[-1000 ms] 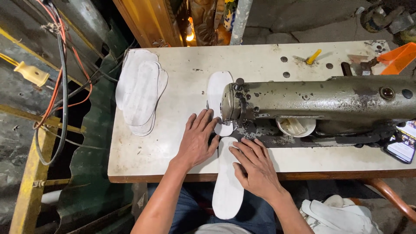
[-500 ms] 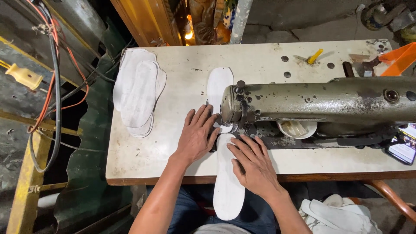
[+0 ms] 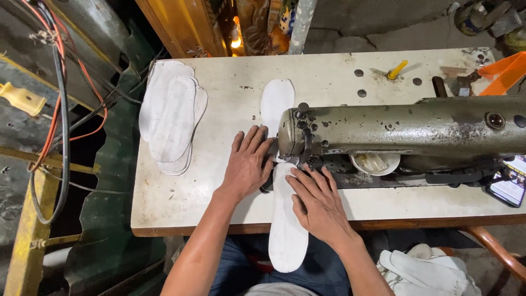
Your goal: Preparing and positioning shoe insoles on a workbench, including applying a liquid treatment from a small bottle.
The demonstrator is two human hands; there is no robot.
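Plainly at the needle end of a sewing machine (image 3: pixel 405 131), olive-green and worn, set on a pale, stained counter (image 3: pixel 219 192). Left hand (image 3: pixel 249 164) laid flat, fingers spread, palm down on the counter and against the left edge of a long white insole piece (image 3: pixel 286 219), apparently to keep that edge from wandering. Right hand (image 3: pixel 318 205) also flat and open, fingertips pressing the same piece just before the machine head, likely steering it straight under the foot. Neither hand clenched or gripping; both pressing down, unclosed. Near end of the white insole piece hanging past the counter's front edge over the lap; far portion (image 3: pixel 276 101) showing beyond the machine head, so probably one chain of pieces running through. Needle itself hidden under the head. Off to the left, well apart from the hands, a stack of white insoles (image 3: pixel 171 118) lying overlapped near the counter's corner, within reach. Farther back, a small yellow tool (image 3: pixel 397 69) and something orange (image 3: pixel 507 71) at the right edge. Below right, a heap of white pieces (image 3: pixel 427 271) beside the knee. Phone (image 3: pixel 509 186) glowing at the counter's right edge.
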